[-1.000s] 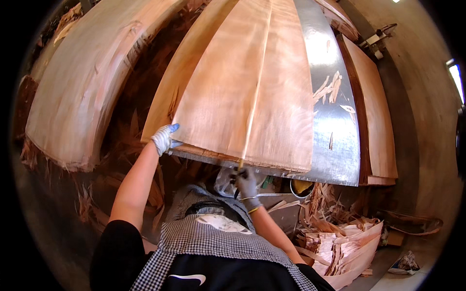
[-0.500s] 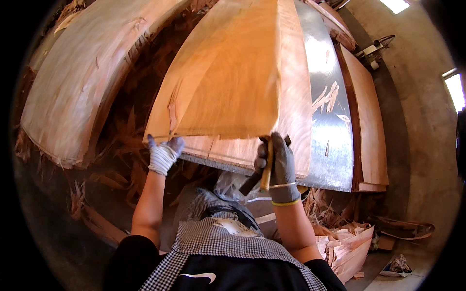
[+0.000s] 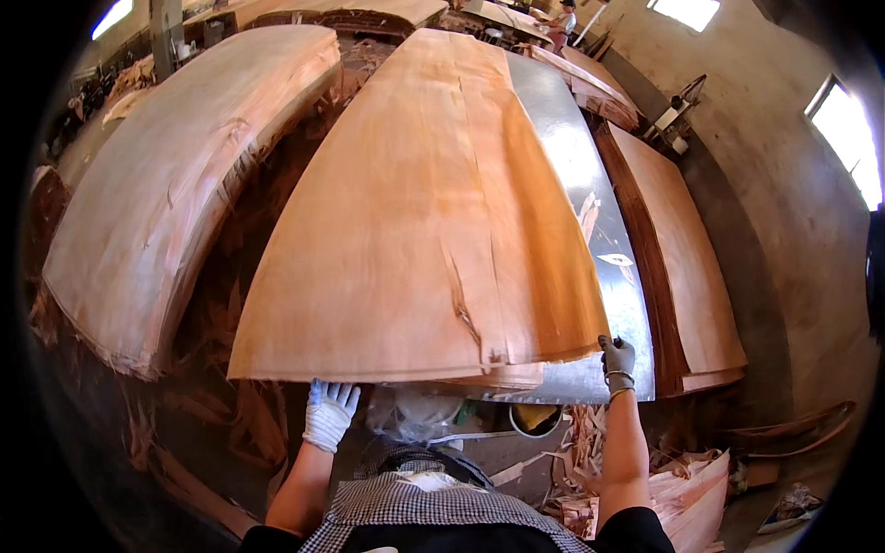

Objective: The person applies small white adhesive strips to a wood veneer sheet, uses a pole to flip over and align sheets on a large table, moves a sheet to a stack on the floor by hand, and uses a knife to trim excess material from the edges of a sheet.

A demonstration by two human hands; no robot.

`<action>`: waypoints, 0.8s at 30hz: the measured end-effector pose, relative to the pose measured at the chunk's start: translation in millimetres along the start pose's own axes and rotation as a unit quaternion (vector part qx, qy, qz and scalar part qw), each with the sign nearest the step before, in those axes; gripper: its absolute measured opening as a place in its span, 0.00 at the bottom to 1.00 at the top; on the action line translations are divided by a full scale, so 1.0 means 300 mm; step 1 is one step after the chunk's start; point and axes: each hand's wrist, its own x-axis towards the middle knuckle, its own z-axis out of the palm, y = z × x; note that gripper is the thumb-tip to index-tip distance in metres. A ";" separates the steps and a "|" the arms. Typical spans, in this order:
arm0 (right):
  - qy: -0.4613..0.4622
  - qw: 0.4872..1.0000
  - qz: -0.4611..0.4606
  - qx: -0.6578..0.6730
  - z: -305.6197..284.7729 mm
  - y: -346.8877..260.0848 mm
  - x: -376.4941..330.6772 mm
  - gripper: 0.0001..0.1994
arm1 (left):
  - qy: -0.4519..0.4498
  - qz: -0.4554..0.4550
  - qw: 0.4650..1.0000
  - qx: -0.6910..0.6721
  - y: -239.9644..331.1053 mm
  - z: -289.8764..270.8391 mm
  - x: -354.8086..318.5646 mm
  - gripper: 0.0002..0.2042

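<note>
A large thin wood veneer sheet (image 3: 396, 230) spreads out before me, with a split near its front edge. My right hand (image 3: 619, 364), in a grey glove, grips the sheet's near right corner between thumb and fingers. That side of the sheet is raised and curls. My left hand (image 3: 330, 415), in a whitish glove, lies open with fingers spread at the near edge, left of the middle. Its fingertips meet or slip just under the edge; I cannot tell which. Beneath the sheet a shiny metal-topped table (image 3: 622, 304) shows along the right.
A tall veneer stack (image 3: 184, 184) stands on the left, another stack (image 3: 678, 249) on the right. Torn veneer scraps (image 3: 249, 415) litter the floor. A bucket (image 3: 535, 419) and clear plastic (image 3: 410, 410) sit below the near table edge. Another person (image 3: 560, 23) is far back.
The veneer sheet has swung over to the right and lies wider across the table. My right hand has moved right and down; the wooden-handled tool it held no longer shows. My left hand moved lower, fingers spread.
</note>
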 end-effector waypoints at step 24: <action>0.064 0.988 0.054 0.128 -0.422 0.754 0.147 0.09 | 0.154 -0.075 0.975 0.143 -0.408 0.079 0.020 0.20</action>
